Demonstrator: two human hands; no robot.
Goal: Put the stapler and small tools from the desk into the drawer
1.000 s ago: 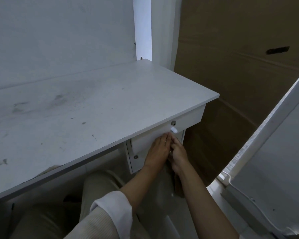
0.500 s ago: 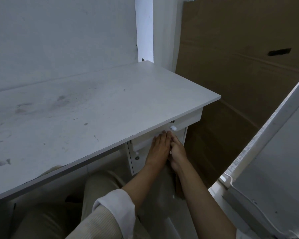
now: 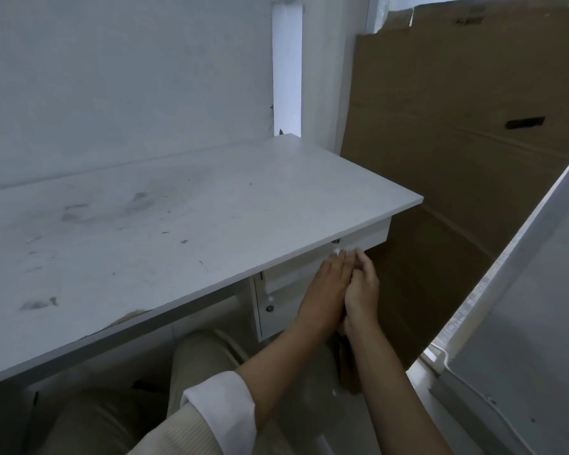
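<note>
The white upper drawer [image 3: 373,237] sits under the right end of the desk top [image 3: 178,224], its front nearly flush beneath the desk edge. A small white knob [image 3: 336,250] and a metal lock [image 3: 335,241] show on it. My left hand [image 3: 326,287] lies flat against the drawer front, fingers straight and together. My right hand [image 3: 362,284] rests beside it, touching it, fingertips near the knob. Neither hand holds anything. No stapler or small tools are visible; the drawer's inside is hidden.
A lower drawer front [image 3: 276,313] with a metal lock sits below the upper one. Large brown cardboard sheets [image 3: 457,159] lean against the wall on the right. A white slanted panel [image 3: 523,307] stands close at the right. My knees [image 3: 204,356] are under the desk.
The upper drawer has slid inward under the desk top, with both hands moving forward against its front.
</note>
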